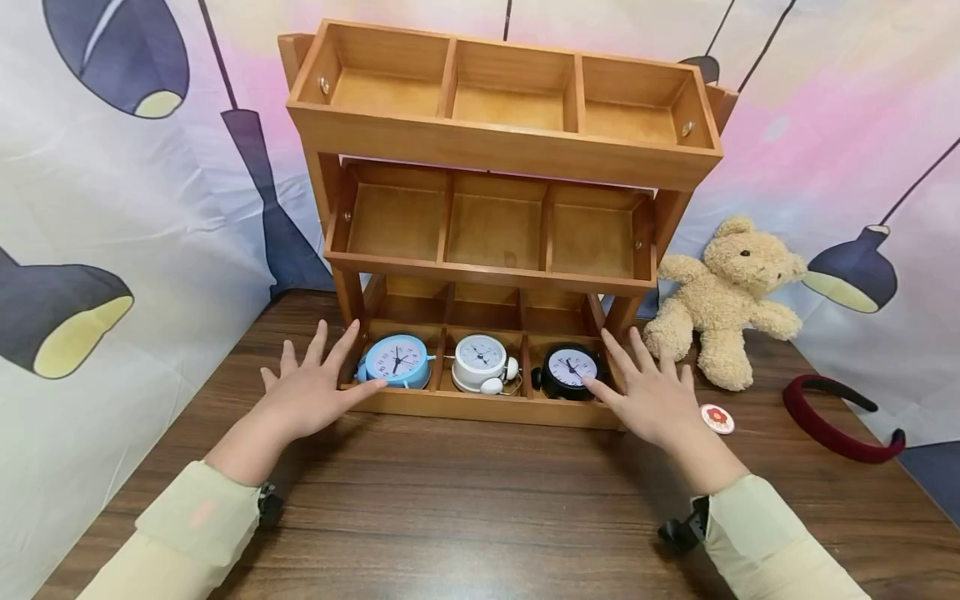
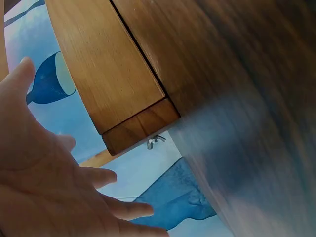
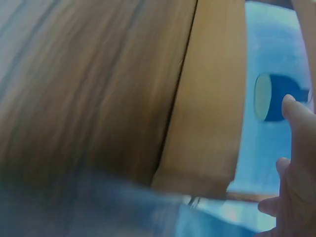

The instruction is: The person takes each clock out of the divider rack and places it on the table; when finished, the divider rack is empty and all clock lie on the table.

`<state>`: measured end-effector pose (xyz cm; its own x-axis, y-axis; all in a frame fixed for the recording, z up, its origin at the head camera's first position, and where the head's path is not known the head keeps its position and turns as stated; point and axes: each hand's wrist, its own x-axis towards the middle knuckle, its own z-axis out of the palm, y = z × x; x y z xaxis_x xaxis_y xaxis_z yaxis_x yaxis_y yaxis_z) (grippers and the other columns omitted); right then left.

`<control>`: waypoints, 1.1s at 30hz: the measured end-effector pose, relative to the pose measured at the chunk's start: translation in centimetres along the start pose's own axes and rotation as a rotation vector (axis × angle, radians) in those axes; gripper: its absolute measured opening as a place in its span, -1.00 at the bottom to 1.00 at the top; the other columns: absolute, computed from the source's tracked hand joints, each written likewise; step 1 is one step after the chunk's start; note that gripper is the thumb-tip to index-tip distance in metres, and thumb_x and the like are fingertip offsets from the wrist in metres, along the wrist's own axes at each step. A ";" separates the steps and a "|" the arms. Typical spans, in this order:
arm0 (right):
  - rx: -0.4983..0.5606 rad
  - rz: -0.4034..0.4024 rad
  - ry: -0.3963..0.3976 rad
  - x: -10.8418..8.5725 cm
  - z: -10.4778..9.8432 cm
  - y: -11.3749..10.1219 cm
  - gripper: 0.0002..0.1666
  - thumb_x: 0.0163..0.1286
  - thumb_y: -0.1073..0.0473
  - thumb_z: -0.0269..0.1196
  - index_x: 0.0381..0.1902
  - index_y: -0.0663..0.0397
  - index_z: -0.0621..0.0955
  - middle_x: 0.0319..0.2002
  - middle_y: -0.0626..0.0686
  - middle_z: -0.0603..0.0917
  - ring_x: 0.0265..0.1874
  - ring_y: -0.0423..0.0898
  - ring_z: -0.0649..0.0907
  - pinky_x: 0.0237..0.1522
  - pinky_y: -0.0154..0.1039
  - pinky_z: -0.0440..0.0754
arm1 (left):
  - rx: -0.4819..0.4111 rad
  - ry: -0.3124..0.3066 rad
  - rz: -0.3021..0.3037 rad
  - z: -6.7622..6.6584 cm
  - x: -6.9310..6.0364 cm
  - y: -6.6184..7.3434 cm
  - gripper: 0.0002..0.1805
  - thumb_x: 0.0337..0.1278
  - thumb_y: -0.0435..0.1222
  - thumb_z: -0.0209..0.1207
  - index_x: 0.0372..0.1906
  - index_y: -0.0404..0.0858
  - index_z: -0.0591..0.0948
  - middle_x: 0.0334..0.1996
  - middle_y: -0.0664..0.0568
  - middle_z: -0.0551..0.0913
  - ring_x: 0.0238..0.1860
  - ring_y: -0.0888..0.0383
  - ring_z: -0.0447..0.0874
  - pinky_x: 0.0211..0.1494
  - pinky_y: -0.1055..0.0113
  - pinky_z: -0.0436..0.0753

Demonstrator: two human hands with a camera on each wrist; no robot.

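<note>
A three-tier wooden shelf [image 1: 491,147] stands on the table, each tier split into compartments. In its bottom tier lie three alarm clocks: a light blue one [image 1: 395,358] on the left, a white one [image 1: 478,354] in the middle, a black one [image 1: 567,367] on the right. My left hand [image 1: 303,396], fingers spread, is at the tier's left end, its thumb near the blue clock. At the opposite end my right hand [image 1: 656,398] is spread too, thumb tip over the black clock's edge. Whether either hand touches anything, I cannot tell. Both wrist views show the tier's front board [image 2: 103,64].
Right of the shelf sits a beige teddy bear [image 1: 723,300] against the patterned backdrop cloth. A dark red headband [image 1: 836,437] and a round white badge with a red flower [image 1: 717,418] lie on the brown table [image 1: 450,508]. The two upper tiers overhang the bottom one.
</note>
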<state>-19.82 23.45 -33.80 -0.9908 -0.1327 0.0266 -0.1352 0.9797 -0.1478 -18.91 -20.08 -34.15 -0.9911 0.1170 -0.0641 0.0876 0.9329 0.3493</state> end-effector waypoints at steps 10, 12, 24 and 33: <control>0.006 -0.159 0.004 2.3 -0.1 -7.1 -0.08 0.39 -0.57 -0.18 0.59 -0.50 -0.07 0.58 0.14 0.00 0.48 0.37 0.07 0.26 0.45 0.17 | -0.004 -0.022 0.020 0.3 0.4 0.4 0.19 0.10 0.50 -0.08 0.61 -0.01 -0.32 0.52 -0.46 -0.20 0.31 -0.75 -0.10 0.22 -0.57 0.03; 0.004 -0.191 0.000 2.9 0.0 -8.7 -0.09 0.40 -0.56 -0.17 0.59 -0.52 -0.06 0.58 0.11 0.00 0.49 0.34 0.08 0.29 0.42 0.18 | -0.001 -0.026 0.022 0.2 0.5 0.6 0.18 0.12 0.49 -0.07 0.61 -0.01 -0.31 0.52 -0.46 -0.19 0.31 -0.74 -0.06 0.22 -0.55 0.07; -0.007 -0.301 -0.074 5.4 1.3 -16.7 -0.10 0.40 -0.56 -0.19 0.59 -0.54 -0.12 0.59 0.00 -0.02 0.52 0.20 0.06 0.38 0.29 0.13 | -0.008 -0.063 -0.007 0.6 1.4 1.2 0.22 0.10 0.46 0.01 0.60 -0.02 -0.34 0.51 -0.48 -0.25 0.31 -0.65 0.12 0.14 -0.49 0.31; -0.006 -0.378 -0.093 6.9 2.3 -20.2 0.03 0.42 -0.50 -0.10 0.61 -0.09 -0.04 0.55 0.02 0.15 0.51 0.12 0.14 0.43 0.10 0.18 | 0.007 -0.064 -0.056 0.8 1.9 1.7 0.37 0.02 0.50 0.03 0.57 -0.29 -0.35 0.48 -0.57 -0.28 0.24 -0.56 0.32 0.03 -0.33 0.51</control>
<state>-23.94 2.43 -32.96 -0.8672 -0.4977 -0.0119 -0.4915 0.8597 -0.1390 -20.58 -18.03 -34.39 -0.9860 0.0858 -0.1432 0.0329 0.9409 0.3370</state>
